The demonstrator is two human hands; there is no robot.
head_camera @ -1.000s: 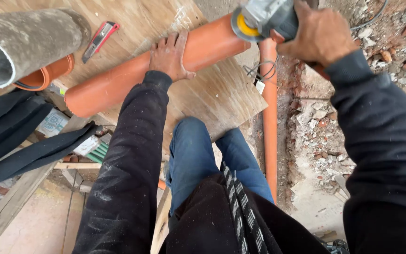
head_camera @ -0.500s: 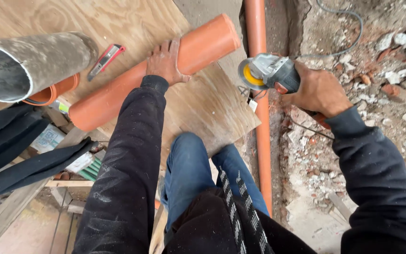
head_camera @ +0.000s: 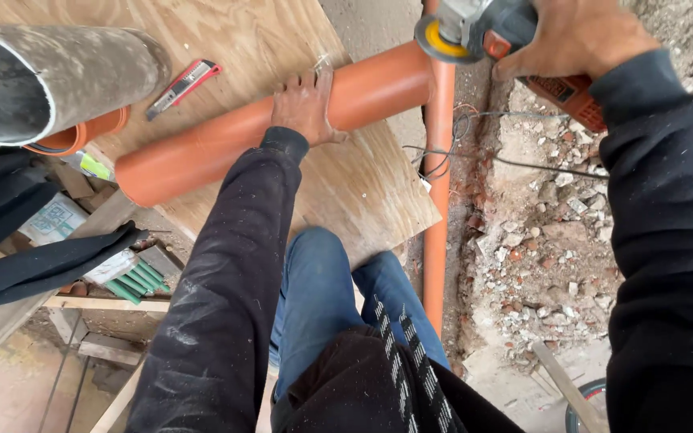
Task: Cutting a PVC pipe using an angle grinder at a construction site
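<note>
Both hands are busy: the left hand (head_camera: 305, 106) presses flat, fingers spread, on an orange pipe (head_camera: 274, 128) lying across the plywood worktop (head_camera: 362, 192); the right hand (head_camera: 575, 36) grips an angle grinder (head_camera: 483, 28) just above the pipe's end. Nearby lies a red utility knife (head_camera: 182, 87).

A flat white package (head_camera: 56, 220) with grey print lies at the left edge, below the surface, partly under dark cloth. Just right of it, a clear plastic pack (head_camera: 126, 273) holds green sticks, their ends poking out toward the lower right; a pale label covers its upper part. Higher up, at the surface's left edge beside the orange pipe's end, sits a small yellow-green label (head_camera: 94, 166) on a white strip. No signs or screens show.
</note>
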